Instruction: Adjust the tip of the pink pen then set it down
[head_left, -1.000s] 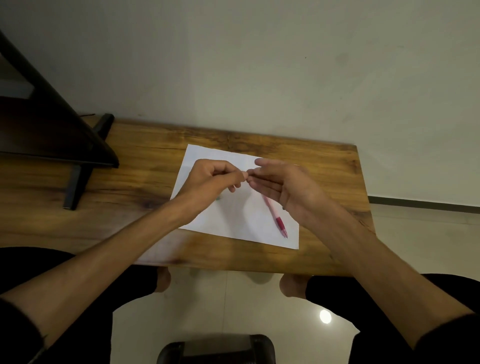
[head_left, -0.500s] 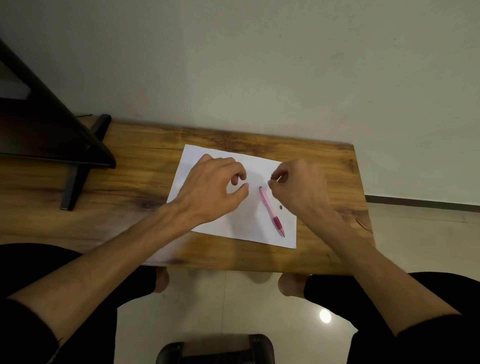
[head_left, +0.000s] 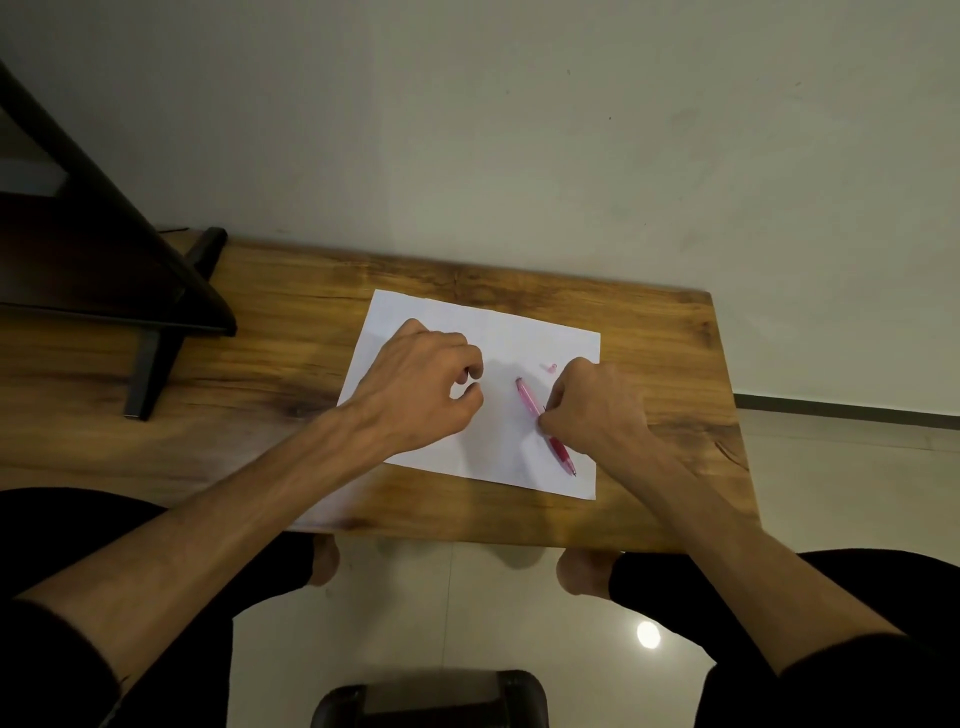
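The right hand is curled, its fingertips pinching the pen at mid-barrel. The left hand is loosely curled, nothing held, over the paper. A small pink cap lies just beyond the pen. The paper rests on the counter.
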